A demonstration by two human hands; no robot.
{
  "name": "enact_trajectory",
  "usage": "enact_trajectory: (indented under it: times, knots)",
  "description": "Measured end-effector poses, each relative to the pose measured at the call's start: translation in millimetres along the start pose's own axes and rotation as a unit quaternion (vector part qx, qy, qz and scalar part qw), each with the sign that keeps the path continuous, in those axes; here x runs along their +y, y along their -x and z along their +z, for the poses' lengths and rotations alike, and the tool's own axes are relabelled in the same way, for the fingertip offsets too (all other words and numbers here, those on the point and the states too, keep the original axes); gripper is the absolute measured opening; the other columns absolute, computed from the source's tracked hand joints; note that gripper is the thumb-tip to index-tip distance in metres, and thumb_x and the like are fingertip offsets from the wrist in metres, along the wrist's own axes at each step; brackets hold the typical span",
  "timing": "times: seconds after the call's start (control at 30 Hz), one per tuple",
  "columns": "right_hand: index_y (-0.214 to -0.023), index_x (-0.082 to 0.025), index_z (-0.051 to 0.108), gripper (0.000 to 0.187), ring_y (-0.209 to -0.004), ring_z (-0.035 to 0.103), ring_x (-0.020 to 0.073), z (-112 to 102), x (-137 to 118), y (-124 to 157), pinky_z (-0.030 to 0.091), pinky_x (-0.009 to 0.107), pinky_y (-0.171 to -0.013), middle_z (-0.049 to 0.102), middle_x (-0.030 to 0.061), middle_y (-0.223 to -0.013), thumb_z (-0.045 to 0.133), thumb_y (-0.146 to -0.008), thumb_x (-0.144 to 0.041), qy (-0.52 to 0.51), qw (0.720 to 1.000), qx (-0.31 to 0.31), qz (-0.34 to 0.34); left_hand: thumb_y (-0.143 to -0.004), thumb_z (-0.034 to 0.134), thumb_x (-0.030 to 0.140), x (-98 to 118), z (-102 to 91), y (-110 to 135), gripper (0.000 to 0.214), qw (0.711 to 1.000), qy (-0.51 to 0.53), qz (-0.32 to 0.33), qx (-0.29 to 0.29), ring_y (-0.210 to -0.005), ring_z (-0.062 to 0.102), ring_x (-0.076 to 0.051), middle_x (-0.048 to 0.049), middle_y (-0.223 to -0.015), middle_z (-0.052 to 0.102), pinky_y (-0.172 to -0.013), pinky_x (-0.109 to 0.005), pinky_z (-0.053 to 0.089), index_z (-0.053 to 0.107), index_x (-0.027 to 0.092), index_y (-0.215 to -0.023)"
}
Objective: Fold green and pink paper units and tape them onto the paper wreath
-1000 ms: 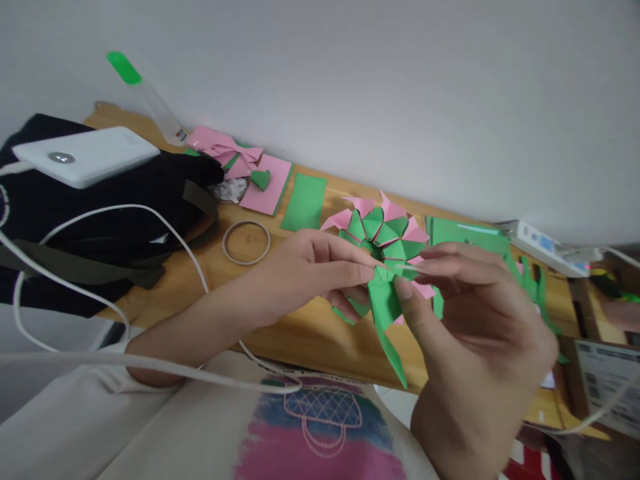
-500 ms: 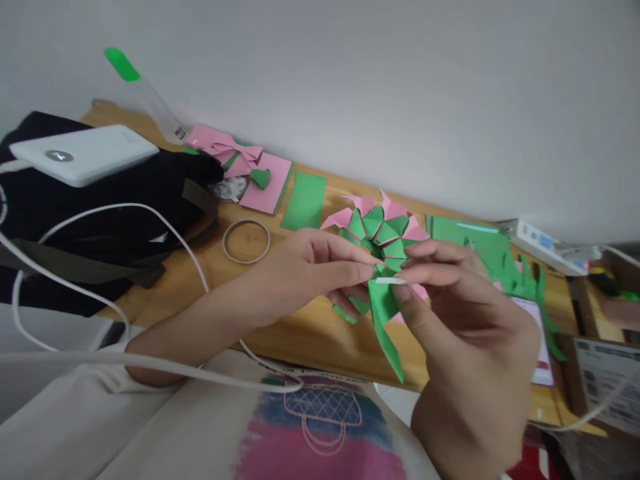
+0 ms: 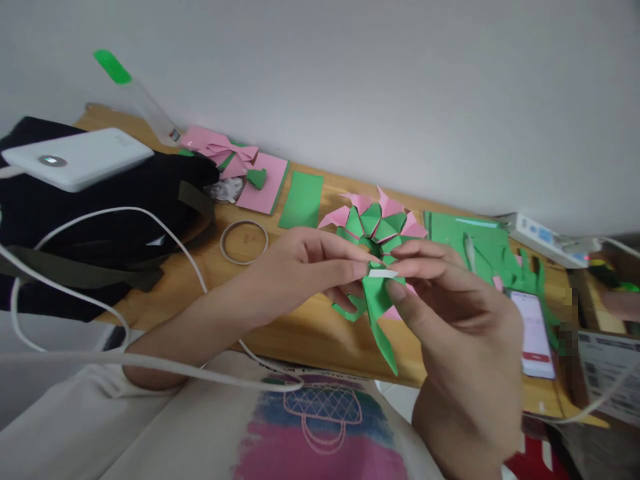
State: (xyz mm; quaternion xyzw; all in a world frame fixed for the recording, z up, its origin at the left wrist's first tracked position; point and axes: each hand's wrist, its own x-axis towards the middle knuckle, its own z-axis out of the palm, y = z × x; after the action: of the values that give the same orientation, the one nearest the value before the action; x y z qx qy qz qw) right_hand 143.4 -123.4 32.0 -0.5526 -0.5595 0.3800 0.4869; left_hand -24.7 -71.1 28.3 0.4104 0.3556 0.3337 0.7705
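Both hands meet over a green and pink folded-paper flower (image 3: pixel 371 221), a ring of green petals with pink points outside. Closed in a pinch, my left hand (image 3: pixel 310 267) holds the top edge of a green paper piece (image 3: pixel 377 300) on the flower's near side. My right hand (image 3: pixel 450 300) pinches that same piece from the right, thumb below and fingers above. A short white strip (image 3: pixel 383 273) lies across the green piece between my fingertips; whether it is tape I cannot tell. The piece's pointed end hangs toward me. My fingers hide part of the flower.
Left lies a black bag (image 3: pixel 100 220) carrying a white power bank (image 3: pixel 80 160); its white cable crosses my left arm. A roll ring (image 3: pixel 244 242), pink paper (image 3: pixel 270 180) and a green sheet (image 3: pixel 301 200) lie behind. Right are green scraps (image 3: pixel 450 233), a phone (image 3: pixel 533 333) and a power strip (image 3: pixel 545 240).
My right hand has shifted slightly left and the white strip now lies flatter against the green piece. More of the phone shows. The view has turned a little.
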Motion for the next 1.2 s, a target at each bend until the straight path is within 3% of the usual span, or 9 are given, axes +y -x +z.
enact_trajectory:
  times: [0.5, 0.83, 1.2]
  knots:
    - [-0.089, -0.029, 0.072, 0.016, -0.111, 0.057, 0.0207, -0.9, -2.2, -0.7, 0.049, 0.042, -0.093, 0.063, 0.0009, -0.106, 0.069, -0.081, -0.016, 0.033, 0.999, 0.004, -0.008, -0.077, 0.066, 0.014, -0.4, -2.0, -0.6, 0.009, 1.000, -0.023, 0.000, -0.009, -0.058, 0.067, -0.010, 0.0016, -0.063, 0.070, -0.057, -0.018, 0.056, 0.075, 0.017, -0.077]
    - [-0.093, -0.030, 0.072, 0.021, -0.115, 0.056, 0.0194, -0.2, -3.3, 1.3, 0.049, 0.037, -0.093, 0.063, 0.0002, -0.110, 0.067, -0.082, -0.013, 0.042, 0.999, 0.001, -0.010, -0.073, 0.069, 0.017, -1.9, -3.3, -1.7, 0.006, 0.999, -0.024, -0.010, 0.027, -0.060, 0.068, -0.012, -0.0005, -0.064, 0.071, -0.057, -0.020, 0.057, 0.072, 0.014, -0.077]
    - [-0.095, -0.030, 0.072, 0.021, -0.115, 0.057, 0.0226, 1.4, -4.8, 1.9, 0.050, 0.041, -0.093, 0.064, 0.0021, -0.111, 0.067, -0.082, -0.014, 0.070, 0.997, 0.002, -0.021, -0.070, 0.070, 0.020, -3.5, -3.6, -1.0, 0.008, 0.999, -0.007, -0.014, 0.048, -0.059, 0.066, -0.013, -0.0014, -0.061, 0.070, -0.058, -0.021, 0.056, 0.073, 0.015, -0.075]
